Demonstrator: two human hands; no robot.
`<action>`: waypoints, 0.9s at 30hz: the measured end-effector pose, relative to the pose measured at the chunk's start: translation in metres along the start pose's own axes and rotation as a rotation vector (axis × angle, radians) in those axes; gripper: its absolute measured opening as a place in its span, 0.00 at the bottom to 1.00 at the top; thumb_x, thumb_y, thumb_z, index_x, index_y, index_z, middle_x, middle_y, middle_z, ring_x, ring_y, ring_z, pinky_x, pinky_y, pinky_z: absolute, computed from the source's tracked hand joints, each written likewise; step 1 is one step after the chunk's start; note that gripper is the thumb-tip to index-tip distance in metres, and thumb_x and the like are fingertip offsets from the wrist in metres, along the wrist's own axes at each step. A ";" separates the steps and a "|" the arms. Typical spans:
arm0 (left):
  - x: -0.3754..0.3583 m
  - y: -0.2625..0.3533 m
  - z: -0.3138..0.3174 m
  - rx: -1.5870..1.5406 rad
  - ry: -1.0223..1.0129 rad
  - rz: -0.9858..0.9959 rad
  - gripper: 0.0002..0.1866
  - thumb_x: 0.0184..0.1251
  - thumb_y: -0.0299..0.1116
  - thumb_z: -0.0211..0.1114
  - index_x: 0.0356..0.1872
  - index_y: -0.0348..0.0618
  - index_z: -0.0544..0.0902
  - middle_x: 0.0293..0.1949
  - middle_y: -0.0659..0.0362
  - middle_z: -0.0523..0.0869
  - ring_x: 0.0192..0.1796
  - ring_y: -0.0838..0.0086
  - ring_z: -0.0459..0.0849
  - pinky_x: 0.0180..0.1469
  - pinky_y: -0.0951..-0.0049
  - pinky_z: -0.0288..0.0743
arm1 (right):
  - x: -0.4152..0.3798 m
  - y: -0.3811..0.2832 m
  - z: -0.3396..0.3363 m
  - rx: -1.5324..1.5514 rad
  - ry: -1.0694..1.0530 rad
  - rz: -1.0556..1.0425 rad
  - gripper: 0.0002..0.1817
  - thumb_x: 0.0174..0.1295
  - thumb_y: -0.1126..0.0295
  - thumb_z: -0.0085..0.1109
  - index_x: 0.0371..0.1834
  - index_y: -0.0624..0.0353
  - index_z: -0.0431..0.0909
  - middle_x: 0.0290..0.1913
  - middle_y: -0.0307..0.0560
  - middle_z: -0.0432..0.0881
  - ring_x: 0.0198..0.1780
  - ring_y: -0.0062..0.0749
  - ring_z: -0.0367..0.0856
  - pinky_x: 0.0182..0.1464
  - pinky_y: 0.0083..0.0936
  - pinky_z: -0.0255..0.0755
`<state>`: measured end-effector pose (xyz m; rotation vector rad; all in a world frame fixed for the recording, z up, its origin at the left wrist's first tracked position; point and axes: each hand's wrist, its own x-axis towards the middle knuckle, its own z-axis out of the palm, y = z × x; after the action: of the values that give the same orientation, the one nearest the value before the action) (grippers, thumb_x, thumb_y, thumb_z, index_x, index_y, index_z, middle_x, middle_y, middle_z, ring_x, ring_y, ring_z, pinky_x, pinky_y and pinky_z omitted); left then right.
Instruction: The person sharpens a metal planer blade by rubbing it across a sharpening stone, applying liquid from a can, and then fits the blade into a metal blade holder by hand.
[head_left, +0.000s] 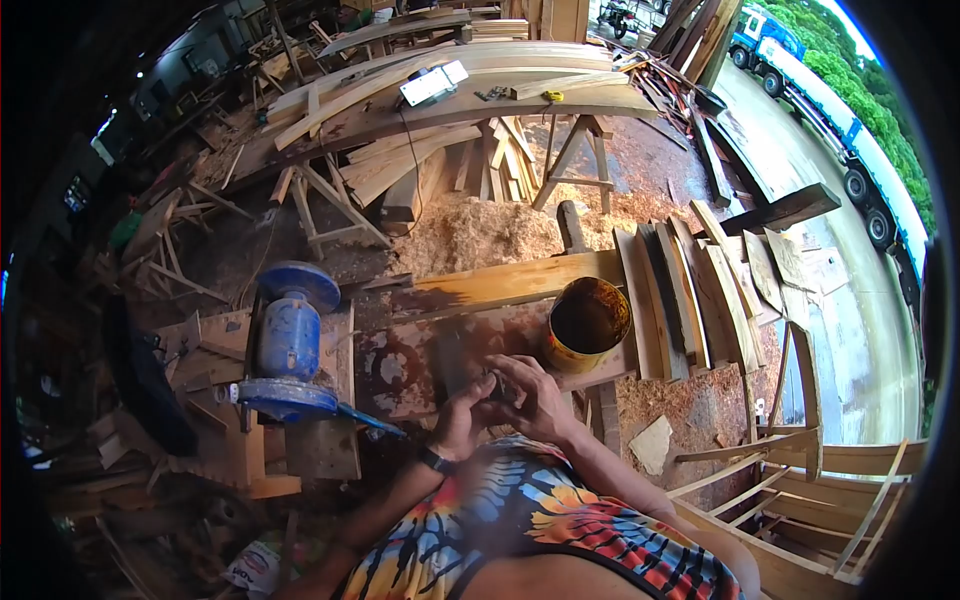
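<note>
My left hand (pixel 460 418) and my right hand (pixel 533 398) are close together in front of my body, over the near edge of a stained wooden bench (pixel 400 365). Both have bent fingers around a small dark thing that I cannot make out. A round can (pixel 588 322) with dark contents and stained yellow-brown sides stands on the bench, just beyond my right hand. To the left of my hands is a blue bench grinder (pixel 290 335) with a round blue guard at each end.
Wooden slats (pixel 690 300) lie side by side at the bench's right end. Behind, a long table (pixel 380 115) bears boards and a lit lamp (pixel 433 83). Sawdust (pixel 490 235) covers the floor between. A slatted wooden frame (pixel 820 510) stands at the lower right.
</note>
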<state>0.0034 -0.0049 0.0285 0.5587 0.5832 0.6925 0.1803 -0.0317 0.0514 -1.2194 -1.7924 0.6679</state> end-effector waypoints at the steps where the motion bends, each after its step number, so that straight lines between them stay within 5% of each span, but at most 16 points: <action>1: 0.001 -0.002 -0.003 -0.003 -0.002 -0.003 0.19 0.77 0.45 0.59 0.59 0.45 0.79 0.50 0.57 0.86 0.46 0.68 0.89 0.53 0.65 0.81 | -0.001 0.002 0.002 0.000 0.000 -0.001 0.37 0.50 0.70 0.74 0.67 0.60 0.73 0.63 0.58 0.79 0.64 0.60 0.75 0.65 0.46 0.72; 11: 0.010 -0.025 -0.012 0.046 0.142 0.002 0.17 0.74 0.47 0.63 0.52 0.46 0.82 0.42 0.59 0.88 0.40 0.67 0.90 0.49 0.62 0.84 | 0.000 -0.008 -0.003 0.009 0.006 0.058 0.35 0.49 0.68 0.78 0.64 0.60 0.77 0.64 0.54 0.80 0.65 0.57 0.75 0.67 0.45 0.70; 17: -0.010 0.009 0.028 0.128 0.096 0.050 0.20 0.72 0.57 0.63 0.47 0.52 0.85 0.36 0.68 0.87 0.37 0.82 0.85 0.40 0.78 0.74 | -0.005 0.007 0.004 -0.006 -0.004 0.087 0.35 0.50 0.70 0.77 0.64 0.64 0.76 0.62 0.59 0.81 0.65 0.56 0.76 0.68 0.44 0.69; 27: -0.012 -0.008 0.014 0.110 0.131 0.018 0.21 0.72 0.59 0.64 0.45 0.52 0.85 0.34 0.69 0.84 0.35 0.83 0.79 0.40 0.79 0.73 | -0.011 0.001 0.013 0.069 0.000 0.080 0.35 0.50 0.71 0.76 0.64 0.66 0.75 0.63 0.61 0.80 0.65 0.56 0.76 0.67 0.45 0.69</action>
<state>0.0085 -0.0224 0.0369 0.6251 0.7425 0.7209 0.1714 -0.0408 0.0399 -1.2497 -1.7131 0.7695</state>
